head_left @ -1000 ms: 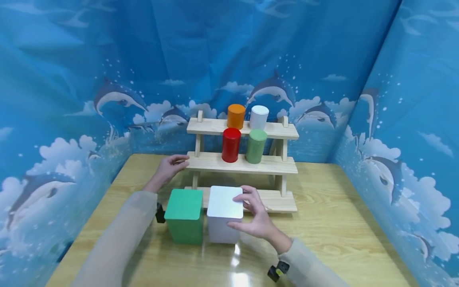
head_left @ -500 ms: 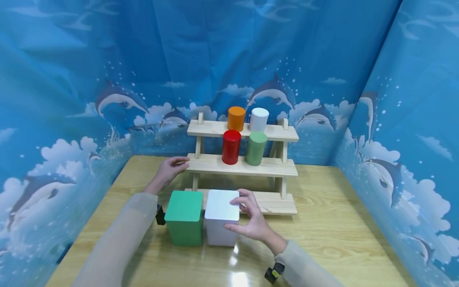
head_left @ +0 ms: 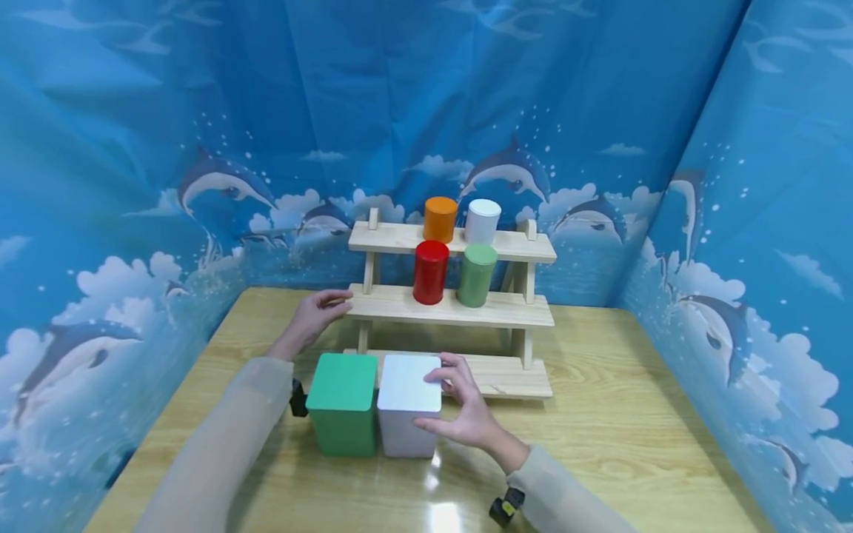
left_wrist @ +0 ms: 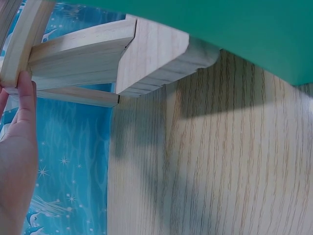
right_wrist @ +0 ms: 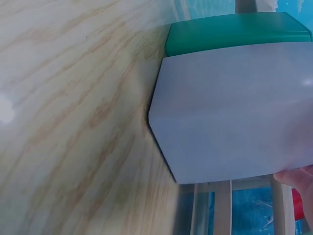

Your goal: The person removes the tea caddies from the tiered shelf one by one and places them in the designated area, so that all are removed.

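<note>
A white box (head_left: 406,433) stands on the table right beside a green box (head_left: 342,431), in front of a three-tier wooden stand (head_left: 506,314). My right hand (head_left: 469,416) holds the white box by its right side, thumb at the front and fingers toward the back. In the right wrist view, the white box (right_wrist: 225,112) lies close along the green one, and only fingertips (right_wrist: 293,177) of the hand show. My left hand (head_left: 309,320) grips the left end of the stand's middle shelf. The left wrist view shows its fingers (left_wrist: 27,100) at that wooden end.
On the top shelf stand an orange cylinder (head_left: 440,220) and a white cylinder (head_left: 482,222). A red cylinder (head_left: 430,274) and a light green cylinder (head_left: 476,277) are on the middle shelf. Blue dolphin-print curtains (head_left: 426,89) enclose the wooden table (head_left: 620,414) behind and at the sides.
The white box has slid left with my right hand, and its gap to the green box has narrowed. My left hand stays at the shelf end.
</note>
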`<state>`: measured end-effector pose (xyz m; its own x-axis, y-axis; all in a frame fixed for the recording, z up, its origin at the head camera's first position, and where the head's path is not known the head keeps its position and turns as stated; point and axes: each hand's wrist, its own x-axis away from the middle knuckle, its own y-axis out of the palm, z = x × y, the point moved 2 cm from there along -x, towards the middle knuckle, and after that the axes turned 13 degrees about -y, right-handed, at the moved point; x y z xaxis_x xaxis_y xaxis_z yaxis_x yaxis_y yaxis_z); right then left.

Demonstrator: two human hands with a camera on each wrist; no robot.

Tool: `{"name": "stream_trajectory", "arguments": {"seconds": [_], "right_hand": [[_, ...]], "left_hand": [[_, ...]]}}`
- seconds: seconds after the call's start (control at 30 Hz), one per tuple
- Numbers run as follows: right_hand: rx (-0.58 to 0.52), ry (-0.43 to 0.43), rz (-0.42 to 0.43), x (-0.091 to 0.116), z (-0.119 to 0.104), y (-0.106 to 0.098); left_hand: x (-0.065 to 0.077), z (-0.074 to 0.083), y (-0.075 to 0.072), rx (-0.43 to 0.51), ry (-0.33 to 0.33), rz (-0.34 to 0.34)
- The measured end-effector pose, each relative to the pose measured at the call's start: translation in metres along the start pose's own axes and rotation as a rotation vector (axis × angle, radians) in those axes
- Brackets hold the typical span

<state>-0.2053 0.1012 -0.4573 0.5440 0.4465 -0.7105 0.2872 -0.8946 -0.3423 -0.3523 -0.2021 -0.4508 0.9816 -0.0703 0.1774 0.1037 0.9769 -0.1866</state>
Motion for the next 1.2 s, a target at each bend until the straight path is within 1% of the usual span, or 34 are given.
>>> {"name": "stream_trajectory", "arguments": {"seconds": [0.17,0.27,0.33,0.43,0.53,0.67,0.83,0.93,1.03,1.2], "right_hand": [[-0.014,0.014,-0.005,-0.008,-0.017,0.0],[-0.002,0.012,-0.013,-0.012,-0.023,-0.001],[0.029,0.007,-0.022,-0.01,-0.02,-0.001],[0.077,0.002,-0.035,-0.005,-0.008,-0.001],[0.121,-0.021,-0.046,0.001,0.003,-0.001],[0.149,-0.056,-0.053,0.003,0.005,-0.003],[0.172,-0.064,-0.065,0.003,0.003,-0.007],[0.169,-0.091,-0.057,0.003,0.002,-0.009],[0.157,-0.144,-0.036,0.003,0.0,-0.013],[0.088,-0.228,0.018,0.004,-0.002,-0.018]], "left_hand": [[0.001,0.0,0.0,-0.004,0.005,0.001],[0.0,0.0,-0.001,0.013,0.009,-0.003],[0.0,0.0,-0.001,0.017,0.008,-0.003],[-0.001,0.0,-0.001,0.016,0.005,-0.002],[-0.001,0.0,0.0,0.003,0.004,0.003],[-0.001,0.0,0.001,-0.007,-0.006,0.006],[-0.001,-0.001,0.0,-0.018,-0.011,0.007],[0.0,0.0,0.0,-0.018,-0.008,0.005],[0.0,0.0,0.001,-0.014,-0.009,0.005],[0.001,0.0,0.001,0.001,-0.001,-0.007]]}}
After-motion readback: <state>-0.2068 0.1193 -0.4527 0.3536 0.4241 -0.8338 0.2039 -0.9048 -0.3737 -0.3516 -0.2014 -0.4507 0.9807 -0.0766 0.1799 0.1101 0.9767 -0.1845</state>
